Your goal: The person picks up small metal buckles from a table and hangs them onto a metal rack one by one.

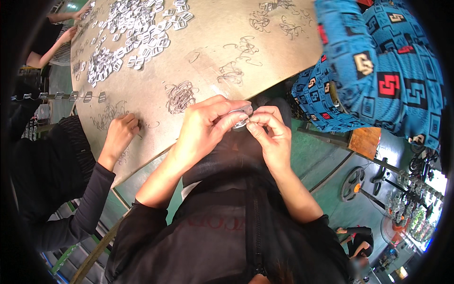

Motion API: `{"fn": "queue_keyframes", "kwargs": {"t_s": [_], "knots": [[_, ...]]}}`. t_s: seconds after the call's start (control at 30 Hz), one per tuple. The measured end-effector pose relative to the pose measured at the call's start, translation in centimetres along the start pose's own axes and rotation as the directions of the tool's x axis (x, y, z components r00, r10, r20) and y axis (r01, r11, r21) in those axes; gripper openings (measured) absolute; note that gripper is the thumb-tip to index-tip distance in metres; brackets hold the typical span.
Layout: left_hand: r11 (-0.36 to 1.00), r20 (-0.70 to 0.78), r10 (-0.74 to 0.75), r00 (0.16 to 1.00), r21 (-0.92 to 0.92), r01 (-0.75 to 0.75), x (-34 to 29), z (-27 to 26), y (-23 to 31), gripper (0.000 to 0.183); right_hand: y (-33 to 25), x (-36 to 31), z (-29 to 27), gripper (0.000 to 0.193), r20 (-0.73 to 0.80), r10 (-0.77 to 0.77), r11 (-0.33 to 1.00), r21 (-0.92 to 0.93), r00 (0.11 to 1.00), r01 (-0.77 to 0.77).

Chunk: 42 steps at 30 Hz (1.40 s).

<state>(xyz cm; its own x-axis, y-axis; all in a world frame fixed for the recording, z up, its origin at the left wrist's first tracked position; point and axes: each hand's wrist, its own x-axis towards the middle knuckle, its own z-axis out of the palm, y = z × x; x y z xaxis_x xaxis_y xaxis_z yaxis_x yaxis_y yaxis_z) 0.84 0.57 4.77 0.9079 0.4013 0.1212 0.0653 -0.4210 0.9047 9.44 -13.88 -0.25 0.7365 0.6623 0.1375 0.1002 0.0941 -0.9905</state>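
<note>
My left hand [204, 124] grips a small shiny metal buckle [240, 124] between thumb and fingers, above my lap at the table's near edge. Closed in a pinch, my right hand [273, 137] meets the buckle's right side; whatever is between those fingertips is too small and covered to make out. Just beyond my left hand, a pile of thin bent wire hooks [180, 96] lies on the table. A smaller cluster of wire hooks [230, 74] sits farther off, above my fingers.
The pale table [208, 28] carries a large heap of silvery buckles [142, 33] at far left and more wire hooks [291, 26] at far right. A co-worker's hand [124, 130] reaches onto it at left. Someone in blue patterned clothing [378, 71] is close on the right.
</note>
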Motion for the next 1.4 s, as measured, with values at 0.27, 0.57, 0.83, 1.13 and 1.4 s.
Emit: {"fn": "queue_keyframes", "kwargs": {"t_s": [0.27,0.57,0.83,1.13,1.4], "knots": [[0.996,-0.031,0.090,0.995,-0.018,-0.091,-0.1,-0.8,-2.0,0.019,0.6,0.6,1.4,0.004,0.069,0.101,0.991,0.081,0.993,-0.106],[0.995,-0.053,0.083,0.995,-0.045,-0.086,-1.6,-1.1,-2.1,0.021,3.1,5.1,-2.1,0.009,0.162,0.177,0.984,-0.051,0.971,-0.170],[0.996,-0.035,0.082,0.996,-0.033,-0.083,-2.2,-1.3,-2.4,0.020,5.8,15.3,-1.0,0.011,0.109,0.005,0.701,-0.710,0.994,0.074],[0.989,0.013,0.107,0.994,-0.102,-0.105,-3.9,-0.9,-3.9,0.018,5.3,19.7,9.0,0.013,0.551,-0.070,0.640,-0.615,0.832,0.461],[0.986,0.053,0.113,0.992,-0.128,-0.105,-4.4,-0.1,-4.8,0.017,6.6,19.5,11.3,0.012,0.641,-0.008,0.370,-0.711,0.767,0.598]]}}
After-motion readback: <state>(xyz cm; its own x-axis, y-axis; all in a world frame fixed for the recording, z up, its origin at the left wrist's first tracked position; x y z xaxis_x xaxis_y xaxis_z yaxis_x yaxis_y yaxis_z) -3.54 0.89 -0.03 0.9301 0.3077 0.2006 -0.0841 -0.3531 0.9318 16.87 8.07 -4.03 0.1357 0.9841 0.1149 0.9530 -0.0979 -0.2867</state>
